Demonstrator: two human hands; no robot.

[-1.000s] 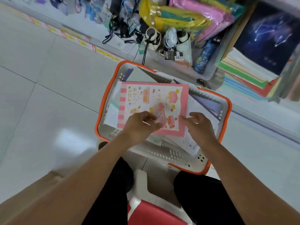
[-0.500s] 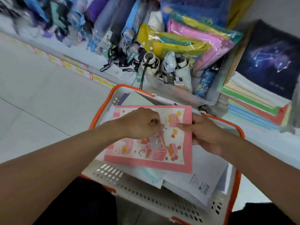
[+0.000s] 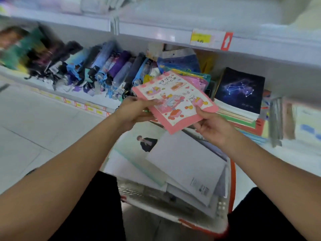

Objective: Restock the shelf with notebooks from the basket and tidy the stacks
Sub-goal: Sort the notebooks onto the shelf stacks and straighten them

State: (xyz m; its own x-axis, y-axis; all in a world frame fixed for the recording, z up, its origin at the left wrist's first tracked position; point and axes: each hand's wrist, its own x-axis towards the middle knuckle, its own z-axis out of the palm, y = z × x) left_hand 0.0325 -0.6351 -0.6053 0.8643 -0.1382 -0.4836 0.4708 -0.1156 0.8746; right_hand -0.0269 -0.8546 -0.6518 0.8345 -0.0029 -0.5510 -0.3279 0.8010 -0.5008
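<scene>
Pink notebook (image 3: 174,101) now lifted, between both hands' fingers (image 3: 156,102)

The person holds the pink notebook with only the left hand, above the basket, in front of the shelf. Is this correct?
Not quite. The head view shows both hands on the pink notebook: the left hand grips its left edge and the right hand pinches its lower right edge. The rest is correct: it is above the basket, in front of the shelf.

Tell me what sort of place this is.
Most likely a shop aisle, perhaps a stationery or variety store. A price tag sits on the shelf edge, folded umbrellas and stacked notebooks are laid out below, and a shopping basket holds more stock.
</scene>
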